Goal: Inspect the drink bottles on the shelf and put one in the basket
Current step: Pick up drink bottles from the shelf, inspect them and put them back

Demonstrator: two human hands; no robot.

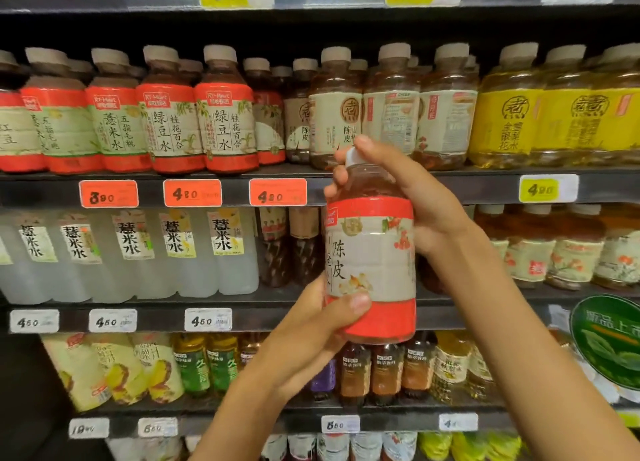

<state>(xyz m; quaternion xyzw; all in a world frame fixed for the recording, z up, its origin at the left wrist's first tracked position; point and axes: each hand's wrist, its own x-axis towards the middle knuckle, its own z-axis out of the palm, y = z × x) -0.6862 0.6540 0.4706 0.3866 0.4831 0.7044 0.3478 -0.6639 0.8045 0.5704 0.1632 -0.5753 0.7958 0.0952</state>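
Note:
I hold one drink bottle (372, 252) upright in front of the shelves; it has amber liquid, a white cap and a red-and-cream label. My left hand (322, 325) grips its lower part, thumb across the red band at the bottom. My right hand (408, 200) wraps round the neck and upper right side, fingertips by the cap. Rows of similar bottles stand on the shelf (381, 183) behind. No basket is in view.
Red-labelled bottles (166, 128) fill the upper shelf at left, yellow-labelled ones (554, 121) at right. Pale water bottles (173, 252) stand one shelf down. Smaller bottles (388, 370) line the lower shelf. A round green sign (606, 339) juts out at right.

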